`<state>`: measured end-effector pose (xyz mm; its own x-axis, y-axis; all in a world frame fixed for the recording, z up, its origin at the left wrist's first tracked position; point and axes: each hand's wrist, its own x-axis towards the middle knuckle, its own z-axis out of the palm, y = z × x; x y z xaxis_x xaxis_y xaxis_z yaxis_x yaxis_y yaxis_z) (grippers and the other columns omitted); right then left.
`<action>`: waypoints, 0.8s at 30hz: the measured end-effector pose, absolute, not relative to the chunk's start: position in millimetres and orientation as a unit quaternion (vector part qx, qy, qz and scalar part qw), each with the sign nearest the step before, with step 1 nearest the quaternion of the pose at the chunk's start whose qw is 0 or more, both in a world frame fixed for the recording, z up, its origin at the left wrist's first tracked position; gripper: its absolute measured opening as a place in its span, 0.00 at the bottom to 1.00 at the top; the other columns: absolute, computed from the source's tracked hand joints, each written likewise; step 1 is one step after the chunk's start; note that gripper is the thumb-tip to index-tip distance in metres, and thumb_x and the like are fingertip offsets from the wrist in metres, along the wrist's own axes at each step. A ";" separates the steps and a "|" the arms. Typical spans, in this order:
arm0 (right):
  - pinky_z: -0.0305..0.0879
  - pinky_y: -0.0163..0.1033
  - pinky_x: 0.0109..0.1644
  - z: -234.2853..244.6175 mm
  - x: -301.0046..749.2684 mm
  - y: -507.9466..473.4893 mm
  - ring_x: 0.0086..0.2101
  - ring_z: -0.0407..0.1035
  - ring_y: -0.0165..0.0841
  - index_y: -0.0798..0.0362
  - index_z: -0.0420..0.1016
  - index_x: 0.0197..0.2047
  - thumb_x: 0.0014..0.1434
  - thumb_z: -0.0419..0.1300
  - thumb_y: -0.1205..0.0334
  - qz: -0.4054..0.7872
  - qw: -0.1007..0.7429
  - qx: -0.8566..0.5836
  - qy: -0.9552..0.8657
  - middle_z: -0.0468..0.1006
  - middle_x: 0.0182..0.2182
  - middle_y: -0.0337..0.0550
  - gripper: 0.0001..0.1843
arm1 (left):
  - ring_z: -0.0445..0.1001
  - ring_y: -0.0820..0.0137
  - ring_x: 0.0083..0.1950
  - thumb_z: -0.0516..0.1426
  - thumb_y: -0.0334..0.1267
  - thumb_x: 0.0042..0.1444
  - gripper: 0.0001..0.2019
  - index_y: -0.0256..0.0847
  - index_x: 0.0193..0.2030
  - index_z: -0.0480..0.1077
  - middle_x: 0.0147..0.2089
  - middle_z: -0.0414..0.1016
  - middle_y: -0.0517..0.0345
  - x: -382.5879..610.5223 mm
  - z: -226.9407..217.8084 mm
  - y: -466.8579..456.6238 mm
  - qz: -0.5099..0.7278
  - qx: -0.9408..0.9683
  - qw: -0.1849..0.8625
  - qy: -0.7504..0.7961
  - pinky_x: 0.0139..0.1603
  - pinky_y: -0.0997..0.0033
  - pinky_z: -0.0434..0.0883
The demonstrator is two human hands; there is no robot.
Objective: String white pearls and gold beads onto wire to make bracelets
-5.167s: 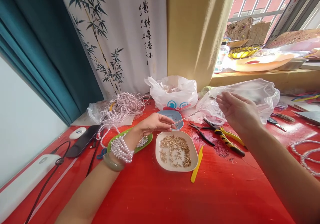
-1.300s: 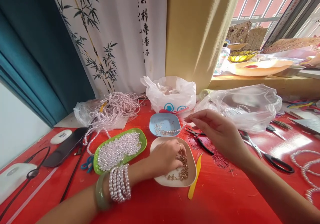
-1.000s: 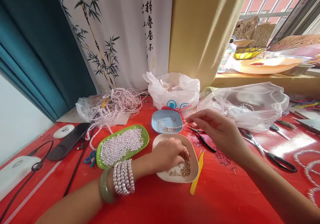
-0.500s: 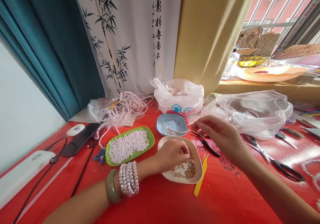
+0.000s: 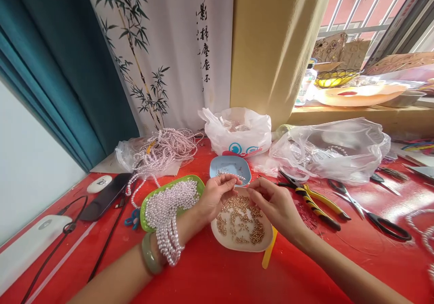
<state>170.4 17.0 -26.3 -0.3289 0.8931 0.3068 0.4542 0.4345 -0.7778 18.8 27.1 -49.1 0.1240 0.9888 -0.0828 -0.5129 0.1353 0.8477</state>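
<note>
My left hand (image 5: 219,195) hovers over the far left of a cream tray (image 5: 237,248), thumb and fingers pinched; what they hold is too small to make out. Close beside it, my right hand (image 5: 274,202) pinches the end of a thin thread, barely visible. A strand of small pale beads (image 5: 237,175) from it lies over the blue tray (image 5: 213,166) just behind. Gold beads (image 5: 257,231) are scattered in the cream tray. Pearl bracelets (image 5: 169,245) and a green bangle (image 5: 150,254) circle my left wrist.
A green tray (image 5: 144,222) of pearl beads stands left of my hands, with bead strings (image 5: 169,146) behind. Yellow-black pliers (image 5: 317,204) and scissors (image 5: 369,213) lie right. Plastic bags (image 5: 237,132) line the back. A yellow stick (image 5: 267,256) lies beside the cream tray.
My left hand has risen from the gold beads toward the blue tray. My right hand has come left and down beside it, uncovering the pliers. The view has shifted slightly.
</note>
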 end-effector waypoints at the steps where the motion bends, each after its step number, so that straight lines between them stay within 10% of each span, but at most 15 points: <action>1: 0.56 0.33 0.23 -25.7 170.3 16.5 0.19 0.59 0.26 0.52 0.63 0.25 0.55 0.50 0.62 0.283 0.372 -0.447 -0.763 0.66 0.16 0.34 0.08 | 0.67 0.80 0.30 0.61 0.30 0.43 0.06 0.34 0.30 0.70 0.32 0.70 0.59 18.6 -49.5 27.2 0.560 0.338 0.671 0.348 0.32 0.80 0.65; 24: 0.54 0.31 0.21 -36.6 168.4 22.7 0.17 0.59 0.25 0.52 0.64 0.24 0.51 0.50 0.66 0.232 0.358 -0.455 -0.781 0.68 0.16 0.34 0.07 | 0.66 0.82 0.27 0.62 0.30 0.42 0.06 0.32 0.29 0.72 0.32 0.72 0.57 18.1 -54.2 28.7 0.563 0.341 0.669 0.345 0.31 0.82 0.66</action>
<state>168.4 22.7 -36.6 -0.3287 0.8777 0.3487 0.5450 0.4779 -0.6889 18.1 28.7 -54.2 0.1287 0.9886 -0.0775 -0.5177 0.1337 0.8450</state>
